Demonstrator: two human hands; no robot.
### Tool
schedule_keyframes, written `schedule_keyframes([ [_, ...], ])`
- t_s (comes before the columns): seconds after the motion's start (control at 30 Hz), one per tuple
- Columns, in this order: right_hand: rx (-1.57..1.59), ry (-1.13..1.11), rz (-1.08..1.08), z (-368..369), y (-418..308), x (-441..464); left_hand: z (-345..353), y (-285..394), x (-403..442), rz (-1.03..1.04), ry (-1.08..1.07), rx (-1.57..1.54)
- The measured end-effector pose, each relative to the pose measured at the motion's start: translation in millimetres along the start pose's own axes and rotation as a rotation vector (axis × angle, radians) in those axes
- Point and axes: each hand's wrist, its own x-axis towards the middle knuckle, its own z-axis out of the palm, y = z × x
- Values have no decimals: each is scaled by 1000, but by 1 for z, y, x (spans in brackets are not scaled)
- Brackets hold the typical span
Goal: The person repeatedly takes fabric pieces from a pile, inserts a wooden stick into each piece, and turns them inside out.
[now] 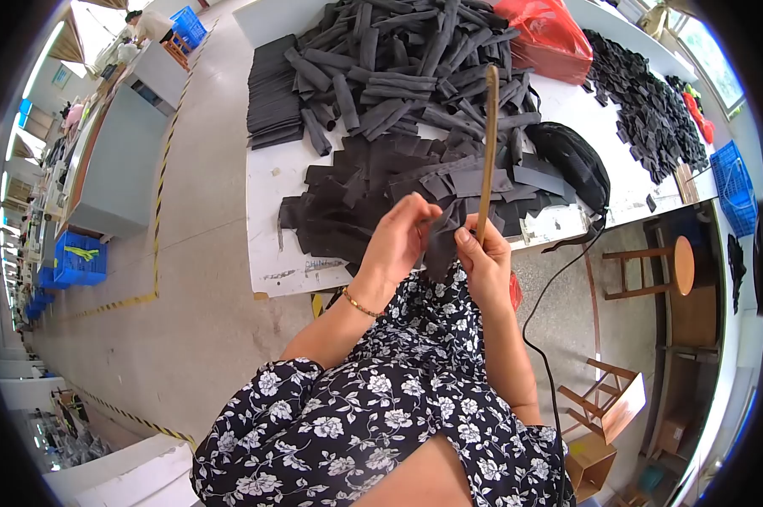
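My right hand [488, 264] is closed around the lower end of a long, thin, tan stick [489, 144] that stands up over the table edge. A dark fabric piece [442, 247] hangs between my hands, near the right thumb. My left hand [401, 239] has its fingers curled at this fabric's upper left side; they look closed on it, though the fingertips are partly hidden. Just beyond my hands lies a spread heap of flat dark fabric pieces [339, 198] on the white table [266, 262].
Rolled dark fabric tubes [390, 80] are heaped behind, beside a neat stack [272, 93]. A red plastic bag [550, 42], a black bundle [572, 160] and small dark pieces [652, 118] lie rightward. A cable [529, 325] hangs at my right, near wooden stools [682, 265]. A person [149, 27] is far left.
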Motion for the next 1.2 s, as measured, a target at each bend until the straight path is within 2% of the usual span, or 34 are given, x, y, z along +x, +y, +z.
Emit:
schedule_keyframes([
  [0.1, -139, 2, -65, 1, 3, -2, 20, 4, -4, 202, 145, 532],
  [0.13, -196, -8, -115, 2, 6, -2, 17, 0, -4, 236, 38, 686],
  [0.2, -323, -29, -189, -1, 12, -4, 11, 6, 1, 376, 67, 803],
  [0.23, -276, -18, -145, -2, 12, -5, 10, 14, 8, 452, 78, 864],
  [0.3, -181, 6, -53, -5, 13, -10, 8, 35, 25, 417, 337, 223],
  [0.37, -135, 44, 37, -5, 9, -12, 16, 47, 19, 413, 256, 318],
  [0.43, -132, 49, 87, -5, 11, -12, 18, 29, 10, 344, 42, 846],
  [0.47, -175, 30, 75, -5, 13, -12, 5, 16, 11, 377, -127, 986],
  [0.5, -220, 6, 63, -5, 13, -12, 9, 14, 5, 197, -9, 938],
  [0.53, -265, -20, 51, -6, 13, -10, 8, 22, 8, 236, 123, 727],
  [0.6, -333, -130, 162, -8, 6, -9, -6, 58, 22, 316, 384, 372],
  [0.63, -372, -188, 215, -10, 0, -6, -20, 74, 23, 547, 410, 297],
  [0.67, -411, -206, 229, -10, -4, 3, -20, 87, 18, 662, 393, 441],
  [0.7, -460, -220, 123, -8, -8, 19, -17, 96, 12, 772, 371, 589],
  [0.77, -505, -192, -46, 1, -27, 67, -24, 88, -5, 594, 173, 1068],
  [0.8, -348, -107, -171, 14, -41, 90, -24, 81, -16, 488, 64, 1297],
  [0.83, -383, -27, -325, 25, -50, 115, -13, 79, -29, 388, -91, 1537],
  [0.87, -478, 97, -381, 33, -58, 132, -20, 69, -34, 476, -215, 1736],
  [0.9, -436, 85, -337, 31, -58, 132, -33, 57, -34, 572, -346, 1930],
  [1.0, -414, 20, -233, 26, -54, 115, -60, 43, -33, 462, -360, 2076],
  [1.1, -577, 8, -248, -13, -14, 53, -64, 48, -30, 435, -282, 1889],
  [1.2, -818, -36, -162, -58, -10, -26, -55, 64, -28, 412, -249, 1780],
])
